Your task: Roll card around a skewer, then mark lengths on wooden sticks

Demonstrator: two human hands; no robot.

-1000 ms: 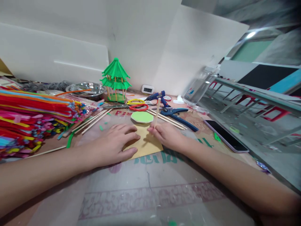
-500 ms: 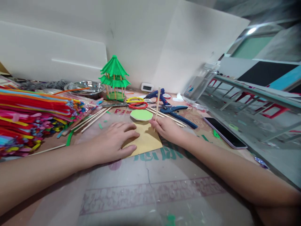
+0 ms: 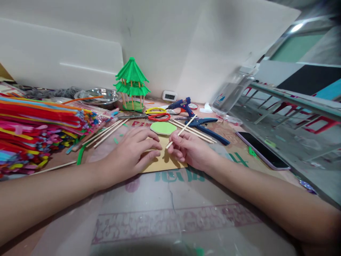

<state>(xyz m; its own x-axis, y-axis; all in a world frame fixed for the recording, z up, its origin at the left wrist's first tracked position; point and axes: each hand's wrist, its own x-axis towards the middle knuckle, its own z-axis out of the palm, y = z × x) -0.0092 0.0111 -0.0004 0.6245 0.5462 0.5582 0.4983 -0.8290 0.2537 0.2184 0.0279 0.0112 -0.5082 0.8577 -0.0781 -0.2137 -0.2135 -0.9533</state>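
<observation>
L hand palm-dn, R hand pinching

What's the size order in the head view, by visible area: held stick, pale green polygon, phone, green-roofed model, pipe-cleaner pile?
1. pipe-cleaner pile
2. green-roofed model and phone: too close to rank
3. pale green polygon
4. held stick

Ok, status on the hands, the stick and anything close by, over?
Right hand pinching thin stick, tilted. Left hand open over yellow card. Pale-green disc near card's far edge.
</observation>
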